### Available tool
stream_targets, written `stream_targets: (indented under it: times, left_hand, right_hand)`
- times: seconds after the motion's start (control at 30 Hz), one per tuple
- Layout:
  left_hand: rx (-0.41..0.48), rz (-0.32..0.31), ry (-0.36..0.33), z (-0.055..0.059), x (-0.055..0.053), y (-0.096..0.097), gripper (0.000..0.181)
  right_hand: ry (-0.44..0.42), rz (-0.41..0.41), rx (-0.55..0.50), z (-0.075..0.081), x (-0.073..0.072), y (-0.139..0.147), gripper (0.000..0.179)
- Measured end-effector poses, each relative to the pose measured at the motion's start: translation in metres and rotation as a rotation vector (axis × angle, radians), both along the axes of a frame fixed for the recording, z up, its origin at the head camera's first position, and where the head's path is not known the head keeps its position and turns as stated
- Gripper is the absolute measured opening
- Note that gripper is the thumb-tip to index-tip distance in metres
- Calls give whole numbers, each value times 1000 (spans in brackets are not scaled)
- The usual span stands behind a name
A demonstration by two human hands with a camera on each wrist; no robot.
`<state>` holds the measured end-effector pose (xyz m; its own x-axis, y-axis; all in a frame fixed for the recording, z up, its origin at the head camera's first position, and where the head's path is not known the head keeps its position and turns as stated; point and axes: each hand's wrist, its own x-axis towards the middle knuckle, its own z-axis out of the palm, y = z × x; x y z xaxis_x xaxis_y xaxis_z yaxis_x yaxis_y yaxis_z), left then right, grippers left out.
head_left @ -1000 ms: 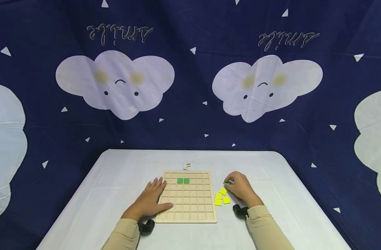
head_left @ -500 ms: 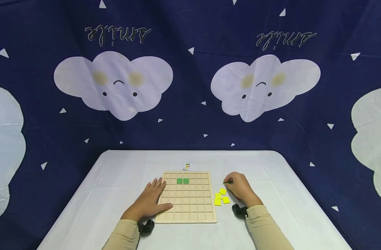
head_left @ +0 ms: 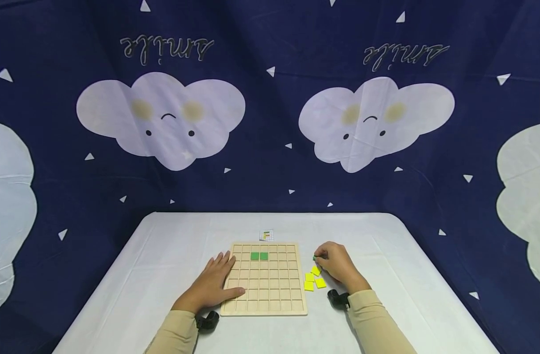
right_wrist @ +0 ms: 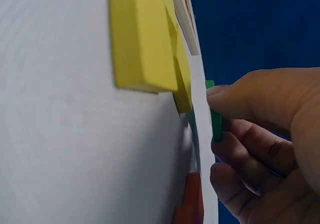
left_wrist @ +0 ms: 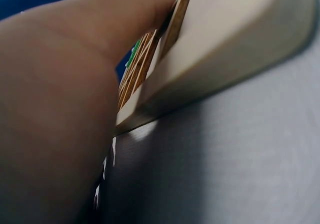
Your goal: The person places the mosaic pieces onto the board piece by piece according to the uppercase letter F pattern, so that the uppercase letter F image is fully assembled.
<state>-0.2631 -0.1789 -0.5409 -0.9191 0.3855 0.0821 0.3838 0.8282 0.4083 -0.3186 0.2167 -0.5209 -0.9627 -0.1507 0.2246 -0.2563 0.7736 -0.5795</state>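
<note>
My right hand (head_left: 338, 265) pinches a green square tile (right_wrist: 216, 112) between thumb and fingers, just right of the wooden grid board (head_left: 279, 308). In the head view only a corner of that tile shows at the fingertips. Spread flat, my left hand (head_left: 212, 285) rests on the board's left edge, thumb over the near squares. Two green tiles (head_left: 259, 256) lie side by side in the board's second row from the far edge. Several yellow tiles (head_left: 309, 285) lie on the table between the board and my right hand. The left wrist view shows the board's thick edge (left_wrist: 200, 77) close to my thumb.
A small card (head_left: 266, 235) with a printed grid pattern lies just beyond the board. Red pieces (right_wrist: 192, 199) stand on the table below my right hand, hidden in the head view. A dark blue curtain (head_left: 270, 187) with clouds hangs behind the white table (head_left: 186, 236).
My right hand has shifted slightly left with the green tile, and the tile has turned in the fingers. My left hand stays on the board. The head view has shifted a little.
</note>
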Motion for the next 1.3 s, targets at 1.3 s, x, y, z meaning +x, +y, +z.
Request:
stream_targets:
  times: [1.3]
  left_hand:
    - [15,7,-21,3,2,-1,109]
  right_hand:
    - [-14,357,-34,15,-18,-99,12]
